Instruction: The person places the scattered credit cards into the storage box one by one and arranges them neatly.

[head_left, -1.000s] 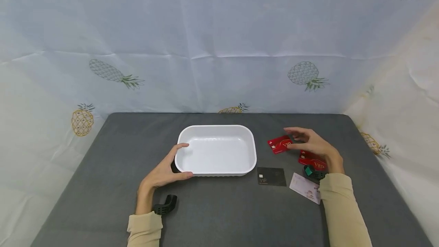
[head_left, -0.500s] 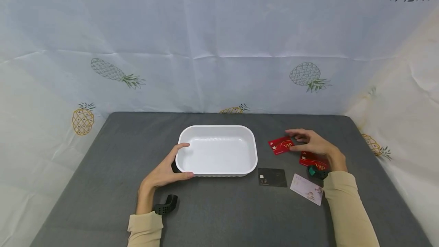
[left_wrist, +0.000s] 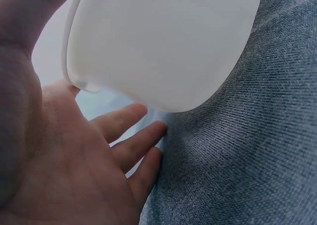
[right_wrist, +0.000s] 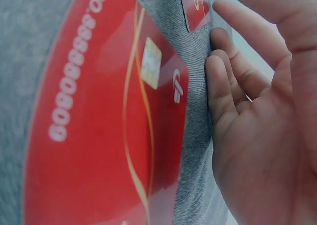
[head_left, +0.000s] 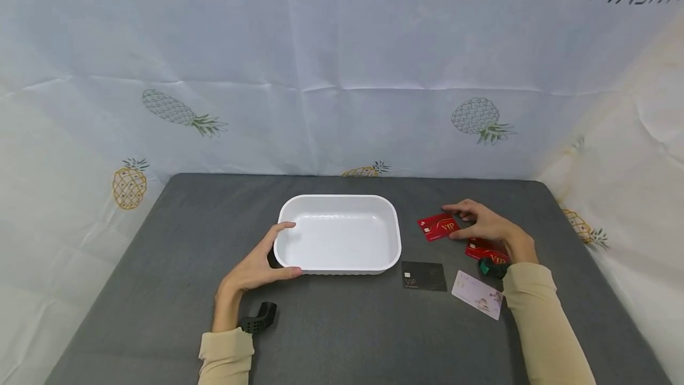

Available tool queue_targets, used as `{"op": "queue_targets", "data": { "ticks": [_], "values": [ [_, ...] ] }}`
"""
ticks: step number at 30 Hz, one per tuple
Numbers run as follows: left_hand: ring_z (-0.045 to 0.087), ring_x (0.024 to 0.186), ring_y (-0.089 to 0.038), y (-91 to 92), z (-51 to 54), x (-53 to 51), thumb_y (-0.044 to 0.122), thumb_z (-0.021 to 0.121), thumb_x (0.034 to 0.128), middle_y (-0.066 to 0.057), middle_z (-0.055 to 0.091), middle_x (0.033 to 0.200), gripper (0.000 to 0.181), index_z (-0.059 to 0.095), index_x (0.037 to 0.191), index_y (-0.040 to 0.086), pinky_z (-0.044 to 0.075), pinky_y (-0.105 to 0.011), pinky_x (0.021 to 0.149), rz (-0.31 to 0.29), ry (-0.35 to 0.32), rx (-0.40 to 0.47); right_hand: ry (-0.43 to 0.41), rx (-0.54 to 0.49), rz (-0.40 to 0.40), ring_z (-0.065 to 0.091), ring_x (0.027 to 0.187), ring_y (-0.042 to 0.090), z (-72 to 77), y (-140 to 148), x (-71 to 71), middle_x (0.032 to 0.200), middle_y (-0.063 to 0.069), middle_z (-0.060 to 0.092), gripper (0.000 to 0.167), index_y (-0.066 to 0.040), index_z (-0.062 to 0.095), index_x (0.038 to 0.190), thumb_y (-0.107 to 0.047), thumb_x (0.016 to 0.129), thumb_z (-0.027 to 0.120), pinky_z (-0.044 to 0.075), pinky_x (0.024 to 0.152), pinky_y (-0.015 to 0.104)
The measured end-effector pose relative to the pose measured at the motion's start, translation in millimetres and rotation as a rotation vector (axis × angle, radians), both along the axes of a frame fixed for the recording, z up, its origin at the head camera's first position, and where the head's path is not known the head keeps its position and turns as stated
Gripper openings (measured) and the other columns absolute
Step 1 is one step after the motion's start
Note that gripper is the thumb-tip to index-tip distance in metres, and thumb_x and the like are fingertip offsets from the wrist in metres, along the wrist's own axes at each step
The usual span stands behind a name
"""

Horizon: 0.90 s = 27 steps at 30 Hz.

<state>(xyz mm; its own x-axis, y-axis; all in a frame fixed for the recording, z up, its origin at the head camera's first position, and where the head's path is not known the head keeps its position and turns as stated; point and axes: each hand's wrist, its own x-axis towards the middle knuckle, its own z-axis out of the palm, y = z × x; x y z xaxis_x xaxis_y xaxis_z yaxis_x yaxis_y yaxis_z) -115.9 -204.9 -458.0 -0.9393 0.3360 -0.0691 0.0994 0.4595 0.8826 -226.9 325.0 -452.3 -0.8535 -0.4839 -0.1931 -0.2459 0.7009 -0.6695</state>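
A white rectangular tray (head_left: pixel 338 242) stands on the table in the head view. My left hand (head_left: pixel 255 269) holds its left end, the index finger over the rim and the thumb at the front edge. In the left wrist view the other fingers (left_wrist: pixel 138 140) lie loosely below the tray's side. My right hand (head_left: pixel 488 226) is over the right end of a red VIP card (head_left: pixel 435 226), with thumb and index finger at its edges. The card lies flat. A second red VIP card (head_left: pixel 483 250) lies under the right wrist and looks large in the right wrist view.
Right of the tray lie a black VIP card (head_left: pixel 424 276) and a pale pink card (head_left: pixel 477 294) with a flower print. All rest on a grey cloth-covered table (head_left: pixel 374 337). A white pineapple-print curtain (head_left: pixel 320 129) stands behind and at both sides.
My right thumb and index finger have come lower and closer to the edges of the far red card. The card, the tray and my left hand stay in place.
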Motion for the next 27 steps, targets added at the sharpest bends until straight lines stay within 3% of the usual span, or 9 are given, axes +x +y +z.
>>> {"op": "queue_targets", "data": {
  "ticks": [6, 14, 22, 27],
  "values": [
    [0.026, 0.153, -0.039, 0.4, -0.2, -0.1, 0.033, 0.086, 0.08, -0.013, 0.023, 0.167, 0.091, 0.033, 0.154, 0.034, 0.026, -0.068, 0.115, 0.007, -0.008, -0.004, -0.02, 0.018, 0.01, 0.048, 0.121, 0.037, 0.4, -1.9, -1.3, 0.13, 0.021, 0.05, 0.069, 0.0, 0.052, 0.146, -0.024, 0.088, 0.079, 0.042, 0.108, 0.063],
    [0.025, 0.153, -0.038, 1.2, -0.4, 0.2, 0.032, 0.086, 0.0799, -0.013, 0.023, 0.167, 0.091, 0.033, 0.154, 0.03, 0.025, -0.068, 0.116, 0.01, -0.013, 0.014, -0.012, 0.035, 0.02, 0.05, 0.118, 0.037, 2.0, -3.0, -4.4, 0.126, 0.021, 0.05, 0.058, 0.0, 0.059, 0.139, -0.022, 0.089, 0.079, 0.043, 0.107, 0.063],
    [0.029, 0.15, -0.036, 2.3, -0.8, 0.3, 0.033, 0.087, 0.0795, -0.011, 0.029, 0.163, 0.086, 0.035, 0.149, 0.029, 0.027, -0.065, 0.114, 0.013, -0.021, 0.01, -0.021, 0.043, 0.017, 0.047, 0.111, 0.027, 6.2, -5.6, -5.5, 0.122, 0.018, 0.05, 0.053, -0.003, 0.057, 0.129, -0.022, 0.086, 0.081, 0.046, 0.099, 0.044],
    [0.022, 0.154, -0.038, 1.8, -0.7, 0.5, 0.034, 0.087, 0.0791, -0.014, 0.017, 0.168, 0.1, 0.022, 0.156, 0.031, 0.025, -0.068, 0.116, 0.02, -0.047, 0.013, 0.005, 0.01, 0.02, 0.046, 0.106, 0.025, 4.7, -7.3, -5.1, 0.114, 0.015, 0.05, 0.051, -0.002, 0.053, 0.125, -0.017, 0.084, 0.081, 0.046, 0.093, 0.037]
  ]
}}
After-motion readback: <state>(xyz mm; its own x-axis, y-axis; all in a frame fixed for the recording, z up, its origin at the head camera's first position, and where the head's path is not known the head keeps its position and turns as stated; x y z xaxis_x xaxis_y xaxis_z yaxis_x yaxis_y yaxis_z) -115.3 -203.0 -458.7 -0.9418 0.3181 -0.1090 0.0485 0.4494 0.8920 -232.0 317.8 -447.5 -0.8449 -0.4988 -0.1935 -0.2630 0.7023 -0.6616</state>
